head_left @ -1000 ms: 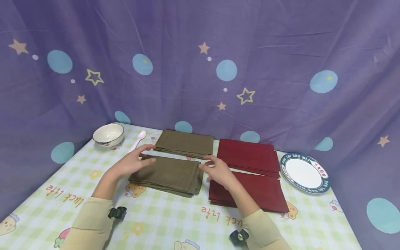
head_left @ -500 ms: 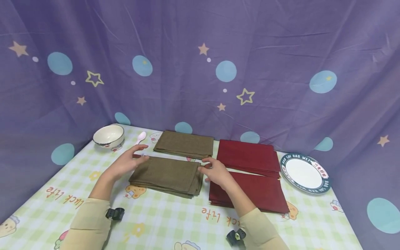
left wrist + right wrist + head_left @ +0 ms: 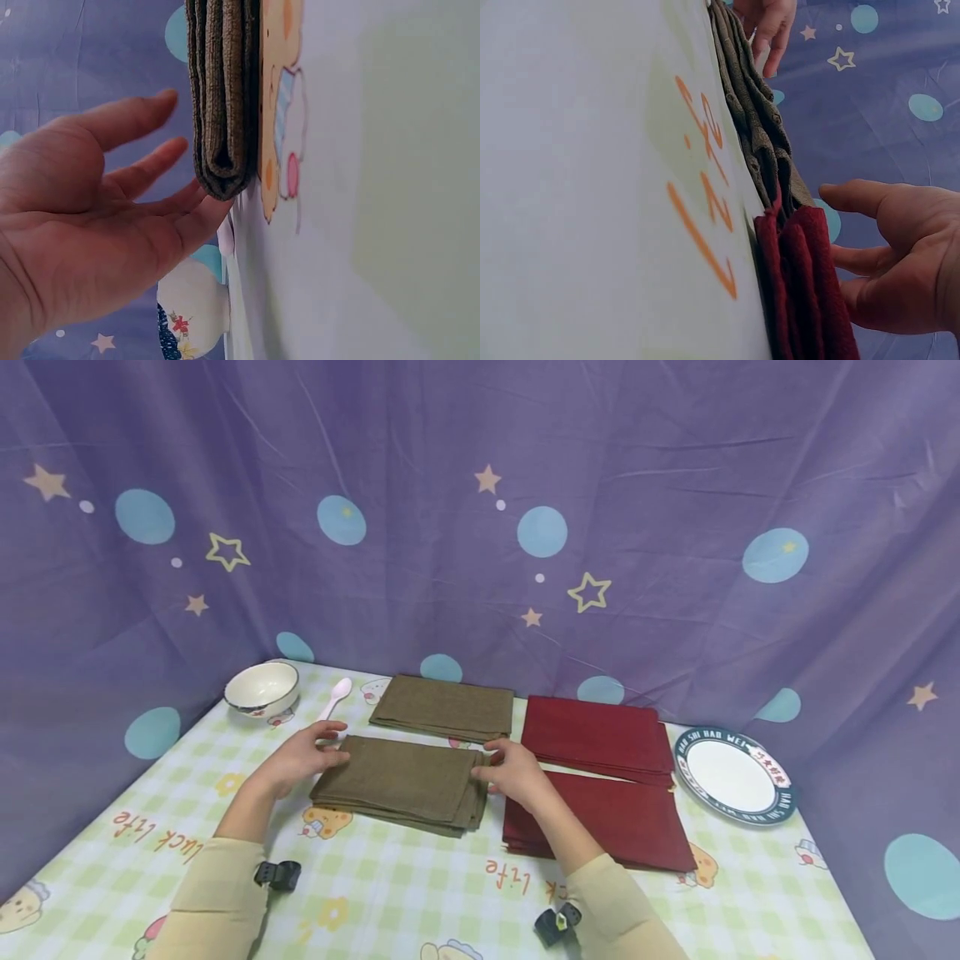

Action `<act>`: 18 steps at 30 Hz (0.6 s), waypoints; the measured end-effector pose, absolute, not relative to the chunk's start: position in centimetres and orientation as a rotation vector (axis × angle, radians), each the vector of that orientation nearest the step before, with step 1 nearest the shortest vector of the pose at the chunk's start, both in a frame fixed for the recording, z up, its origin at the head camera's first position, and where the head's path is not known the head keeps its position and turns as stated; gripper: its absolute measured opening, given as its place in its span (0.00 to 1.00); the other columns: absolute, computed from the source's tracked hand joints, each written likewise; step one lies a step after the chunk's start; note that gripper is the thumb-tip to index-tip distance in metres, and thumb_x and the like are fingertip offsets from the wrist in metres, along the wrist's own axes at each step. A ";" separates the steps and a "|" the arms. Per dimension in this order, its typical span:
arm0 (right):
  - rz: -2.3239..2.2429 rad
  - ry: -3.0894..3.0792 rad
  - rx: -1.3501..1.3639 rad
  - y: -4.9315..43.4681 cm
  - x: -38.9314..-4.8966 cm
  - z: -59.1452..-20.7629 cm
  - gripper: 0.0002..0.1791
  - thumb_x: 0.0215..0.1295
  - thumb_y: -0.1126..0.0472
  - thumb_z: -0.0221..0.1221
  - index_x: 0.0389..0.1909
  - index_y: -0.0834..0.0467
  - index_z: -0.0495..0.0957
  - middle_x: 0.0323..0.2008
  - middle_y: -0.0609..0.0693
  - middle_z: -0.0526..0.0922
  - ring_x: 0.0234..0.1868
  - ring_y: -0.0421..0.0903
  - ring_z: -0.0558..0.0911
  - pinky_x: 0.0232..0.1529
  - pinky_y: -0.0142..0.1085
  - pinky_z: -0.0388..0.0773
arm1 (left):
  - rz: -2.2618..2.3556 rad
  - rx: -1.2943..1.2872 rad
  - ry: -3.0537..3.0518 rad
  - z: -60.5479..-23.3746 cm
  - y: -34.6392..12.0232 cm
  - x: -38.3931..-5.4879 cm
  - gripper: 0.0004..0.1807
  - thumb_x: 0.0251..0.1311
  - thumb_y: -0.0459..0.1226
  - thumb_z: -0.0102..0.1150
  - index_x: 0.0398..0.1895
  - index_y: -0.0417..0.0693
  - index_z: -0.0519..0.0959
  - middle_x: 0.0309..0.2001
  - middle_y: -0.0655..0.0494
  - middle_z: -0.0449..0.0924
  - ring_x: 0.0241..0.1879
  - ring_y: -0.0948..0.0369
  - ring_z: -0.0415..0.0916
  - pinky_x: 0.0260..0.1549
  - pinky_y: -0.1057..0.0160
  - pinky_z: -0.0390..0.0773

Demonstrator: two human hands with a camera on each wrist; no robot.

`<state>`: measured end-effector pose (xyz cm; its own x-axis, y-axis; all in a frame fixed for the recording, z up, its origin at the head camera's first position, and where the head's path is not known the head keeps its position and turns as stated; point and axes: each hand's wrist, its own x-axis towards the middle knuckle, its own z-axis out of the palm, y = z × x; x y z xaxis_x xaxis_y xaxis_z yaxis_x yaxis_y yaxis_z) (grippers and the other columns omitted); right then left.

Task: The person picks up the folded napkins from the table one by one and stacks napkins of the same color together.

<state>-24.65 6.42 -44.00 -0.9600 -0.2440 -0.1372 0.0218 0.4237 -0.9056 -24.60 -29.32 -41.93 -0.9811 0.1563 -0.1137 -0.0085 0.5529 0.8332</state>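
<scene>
- Near brown cloth stack (image 3: 401, 783): in the head view we log it on the checked tablecloth (image 3: 390, 893), our landmark, toward its middle. Our left hand (image 3: 298, 758) touches the stack's left end, our right hand (image 3: 514, 772) its right end; fingers relaxed, gripping nothing, apparently bracketing the pile to square its edges.
- Same view: a second brown stack (image 3: 442, 707) behind it, two red stacks (image 3: 600, 777) to its right, bowl (image 3: 262, 687) and spoon (image 3: 333, 697) at the tablecloth's far left, plate (image 3: 732, 774) at its right edge.
- Left wrist view: only here we see the folded edge (image 3: 223, 97) and straight fingertips (image 3: 196, 206) meeting it.
- Right wrist view: only here we see uneven brown layers (image 3: 757, 127) abutting red folds (image 3: 804, 292), fingers (image 3: 855, 196) loosely spread.
</scene>
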 end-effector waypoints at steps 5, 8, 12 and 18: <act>-1.475 2.512 -0.215 6.2 -25.0 -44.4 0.29 0.62 0.61 0.70 0.62 0.65 0.75 0.54 0.64 0.78 0.30 0.48 0.87 0.38 0.40 0.84 | 1.374 0.120 2.628 -42.4 -29.6 -24.7 0.35 0.60 0.26 0.65 0.68 0.24 0.62 0.60 0.26 0.68 0.59 0.37 0.68 0.51 0.54 0.77; -1.420 2.552 -0.222 6.0 -25.1 -44.6 0.29 0.61 0.60 0.71 0.62 0.64 0.76 0.53 0.64 0.79 0.30 0.47 0.87 0.36 0.39 0.83 | 1.346 0.087 2.631 -42.5 -29.5 -24.8 0.35 0.58 0.24 0.66 0.67 0.24 0.64 0.57 0.28 0.70 0.56 0.39 0.70 0.50 0.52 0.75; -1.378 2.589 -0.228 5.8 -25.1 -44.8 0.29 0.60 0.60 0.72 0.60 0.65 0.77 0.52 0.63 0.79 0.30 0.47 0.87 0.35 0.39 0.83 | 1.315 0.034 2.638 -42.5 -29.3 -24.8 0.35 0.56 0.23 0.66 0.67 0.23 0.63 0.53 0.31 0.72 0.52 0.44 0.71 0.48 0.53 0.76; -1.365 2.619 -0.229 5.6 -25.1 -44.8 0.29 0.60 0.57 0.73 0.57 0.67 0.78 0.49 0.61 0.80 0.29 0.46 0.87 0.36 0.39 0.84 | 1.289 0.010 2.655 -42.3 -29.1 -24.8 0.35 0.58 0.25 0.65 0.66 0.20 0.63 0.54 0.30 0.71 0.53 0.43 0.70 0.53 0.48 0.73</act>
<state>-25.12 5.63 -44.78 -0.9722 -0.2178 -0.0866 -0.0537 0.5667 -0.8221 -24.76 -29.11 -42.29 -0.9820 0.0883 -0.1671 -0.0767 0.6218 0.7794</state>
